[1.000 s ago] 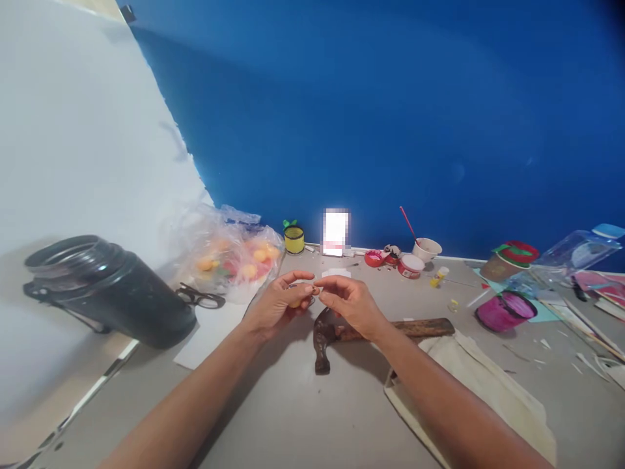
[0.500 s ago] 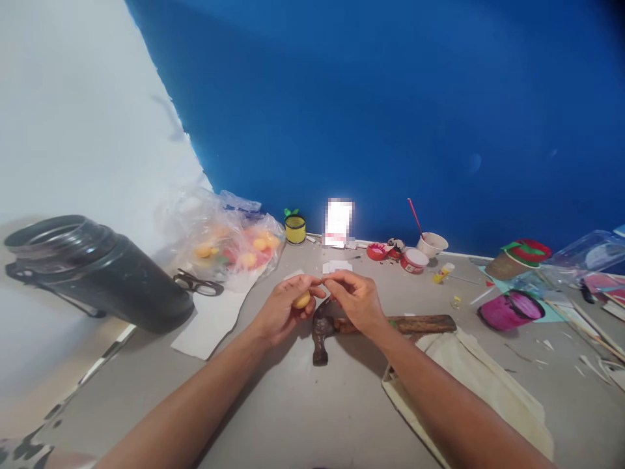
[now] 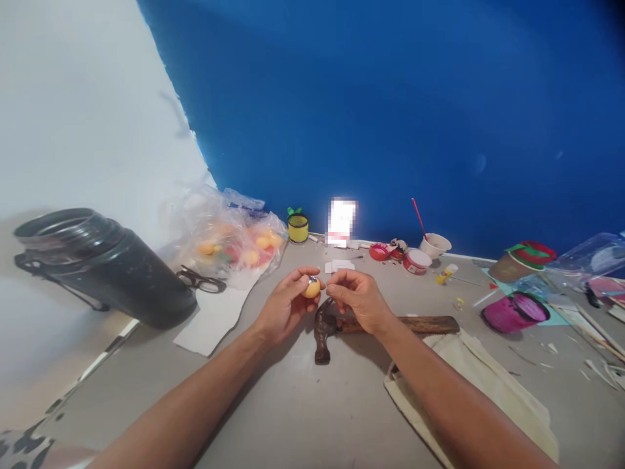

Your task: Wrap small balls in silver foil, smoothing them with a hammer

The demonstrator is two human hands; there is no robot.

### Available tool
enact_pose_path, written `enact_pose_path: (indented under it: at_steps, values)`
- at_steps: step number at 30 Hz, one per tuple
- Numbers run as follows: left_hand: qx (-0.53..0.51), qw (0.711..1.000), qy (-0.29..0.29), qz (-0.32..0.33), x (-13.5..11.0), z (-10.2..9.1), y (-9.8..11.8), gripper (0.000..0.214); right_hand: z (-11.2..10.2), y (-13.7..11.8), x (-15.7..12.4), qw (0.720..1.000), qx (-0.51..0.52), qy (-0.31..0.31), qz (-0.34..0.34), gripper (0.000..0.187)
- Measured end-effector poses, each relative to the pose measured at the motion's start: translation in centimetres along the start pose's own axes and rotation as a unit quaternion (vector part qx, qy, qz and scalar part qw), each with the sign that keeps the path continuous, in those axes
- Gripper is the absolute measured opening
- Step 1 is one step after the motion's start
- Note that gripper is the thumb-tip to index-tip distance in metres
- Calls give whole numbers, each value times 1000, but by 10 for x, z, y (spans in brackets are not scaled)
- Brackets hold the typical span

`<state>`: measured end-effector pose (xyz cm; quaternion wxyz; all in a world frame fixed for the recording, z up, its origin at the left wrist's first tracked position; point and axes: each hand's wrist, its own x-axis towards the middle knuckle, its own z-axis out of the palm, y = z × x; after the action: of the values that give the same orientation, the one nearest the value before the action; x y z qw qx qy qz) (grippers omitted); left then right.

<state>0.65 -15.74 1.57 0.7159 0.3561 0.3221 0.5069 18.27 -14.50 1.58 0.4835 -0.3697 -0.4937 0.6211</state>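
In my left hand (image 3: 286, 305) is a small yellow-orange ball (image 3: 311, 289) with a dark and shiny patch on top, held between thumb and fingers. Close beside it on the right, my right hand (image 3: 360, 298) has its thumb and fingertips pinched together; anything between them is too small to make out. Under the right hand and wrist lies a claw hammer (image 3: 323, 339), its wooden handle (image 3: 432, 324) pointing right. A folded cream cloth (image 3: 481, 378) rests beneath my right forearm.
A dark flask (image 3: 112, 273), eyeglasses (image 3: 201, 281) and a plastic bag of orange balls (image 3: 239, 244) stand left. Along the back are a yellow pot (image 3: 297, 229), a bright blurred screen (image 3: 342, 221), paint jars (image 3: 416, 262) and a paper cup (image 3: 434, 245). A magenta pot (image 3: 515, 312) lies right among scraps.
My left hand has turned the ball so its dark, shiny patch shows. The fingertips of my two hands, close together before, are now slightly apart.
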Motion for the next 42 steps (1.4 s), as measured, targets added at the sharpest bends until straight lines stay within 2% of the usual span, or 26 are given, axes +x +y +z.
enact_pose_path:
  at_steps: [4,9,17,21,24,28,31,34,42]
  values:
    - [49,999,15,13,0,-2,-1,40,-2,3,0,997,48,-33,57,35]
    - [97,994,31,32,1,-3,-4,42,-3,5,-1,993,61,-60,80,30]
    - [226,968,68,85,-2,-1,-4,37,2,11,0,993,65,-29,90,33]
    - [254,959,80,95,-4,2,-4,34,4,13,-1,993,70,-18,94,33]
    - [229,967,72,85,-4,1,-5,34,5,13,-1,992,76,-8,98,33]
    - [111,992,42,53,-2,0,-7,36,4,12,0,991,96,3,90,31]
    - [48,997,23,47,0,-1,-7,36,3,7,1,990,119,25,77,33]
    - [51,997,7,51,1,-3,-8,39,0,3,3,988,131,31,72,34]
    - [51,998,5,40,3,-7,-10,34,-3,4,3,988,126,-18,91,34]
